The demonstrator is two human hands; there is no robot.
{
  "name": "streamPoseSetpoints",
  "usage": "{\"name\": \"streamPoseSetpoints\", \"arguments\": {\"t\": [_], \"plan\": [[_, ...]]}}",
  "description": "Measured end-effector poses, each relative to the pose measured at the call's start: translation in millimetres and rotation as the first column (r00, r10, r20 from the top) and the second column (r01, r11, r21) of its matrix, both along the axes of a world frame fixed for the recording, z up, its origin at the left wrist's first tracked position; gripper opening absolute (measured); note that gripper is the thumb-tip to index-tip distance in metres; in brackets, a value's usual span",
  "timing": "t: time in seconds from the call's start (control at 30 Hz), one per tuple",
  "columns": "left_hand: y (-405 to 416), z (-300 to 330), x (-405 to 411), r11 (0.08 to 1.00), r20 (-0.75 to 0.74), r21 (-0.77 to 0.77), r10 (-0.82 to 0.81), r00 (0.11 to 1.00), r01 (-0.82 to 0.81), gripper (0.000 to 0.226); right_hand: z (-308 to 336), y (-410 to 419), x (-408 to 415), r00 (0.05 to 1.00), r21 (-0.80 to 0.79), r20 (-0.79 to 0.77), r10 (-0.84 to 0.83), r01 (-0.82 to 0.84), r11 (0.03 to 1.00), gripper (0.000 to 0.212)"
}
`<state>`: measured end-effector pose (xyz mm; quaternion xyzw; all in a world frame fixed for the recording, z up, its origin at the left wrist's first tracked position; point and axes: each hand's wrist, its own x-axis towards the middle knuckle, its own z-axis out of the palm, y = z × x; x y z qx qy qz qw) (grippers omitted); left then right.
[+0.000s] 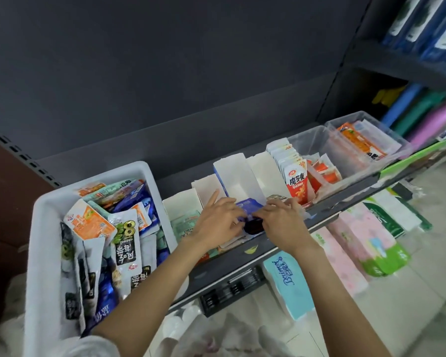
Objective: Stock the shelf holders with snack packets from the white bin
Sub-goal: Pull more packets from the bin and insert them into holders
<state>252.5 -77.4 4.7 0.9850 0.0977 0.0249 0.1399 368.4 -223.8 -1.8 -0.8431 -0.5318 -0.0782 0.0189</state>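
I see both hands meeting at the front of the shelf (pixel 327 215), just right of centre. My left hand (pixel 218 222) grips the blue snack packets (pixel 249 206) from the 9 o'clock side, index finger stretched toward 12, the other fingers curled over the pack. My right hand (pixel 283 217) closes on the same packets from 3 o'clock, fingers bent and close together over the top edge. The packets sit at the mouth of a white cardboard holder (pixel 238 179) that runs back toward 12 o'clock; behind the packets its channel looks open. Another white holder (pixel 264 171) stands just beside it at 2 o'clock, and shorter ones (pixel 183 204) lie at 9 o'clock, walls touching. Red-and-white packets (pixel 298 185) stand upright in a row past that, at 2 o'clock from my hands.

The white bin (pixel 49 215) sits at 8 o'clock, its right wall just beside the leftmost holder, packed with mixed packets (pixel 106 228). Clear tubs (pixel 366 140) fill the shelf's far right. The shelf's dark front lip runs right under my wrists; tissue packs (pixel 289 279) lie below it on the floor.
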Motion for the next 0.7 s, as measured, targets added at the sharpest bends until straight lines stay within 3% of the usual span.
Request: {"name": "streamPoseSetpoints", "arguments": {"t": [0.1, 0.23, 0.3, 0.4, 0.5, 0.6, 0.7], "plan": [[-1, 7, -12, 0.995, 0.017, -0.094, -0.029, 0.999, 0.03, 0.036, 2, -4, 1, 0.981, 0.064, -0.195, -0.015, 0.028, 0.998, 0.056], [6, 28, -52, 0.952, 0.208, -0.262, 0.219, 0.953, -0.161, 0.032, 32, 3, -17, 0.868, 0.406, -0.489, 0.085, 0.141, 0.903, 0.039], [15, 35, -86, 0.882, 0.314, -0.373, 0.413, 0.855, -0.289, 0.027, 45, 18, -43, 0.785, 0.505, -0.588, 0.196, 0.166, 0.847, 0.031], [34, 36, -142, 0.728, 0.356, -0.463, 0.675, 0.646, -0.506, 0.018, 48, 56, -90, 0.658, 0.482, -0.688, 0.307, 0.098, 0.871, 0.026], [60, 26, -196, 0.63, 0.314, -0.329, 0.775, 0.548, -0.703, 0.018, 38, 99, -134, 0.643, 0.402, -0.677, 0.358, -0.084, 0.912, 0.026], [88, 6, -233, 0.607, 0.143, -0.117, 0.794, 0.591, -0.786, 0.038, 27, 146, -163, 0.756, 0.305, -0.535, 0.376, -0.242, 0.921, 0.032], [100, -6, -244, 0.644, -0.074, -0.048, 0.76, 0.646, -0.763, 0.054, 18, 196, -173, 0.857, 0.203, -0.353, 0.376, -0.322, 0.925, 0.04]]}}
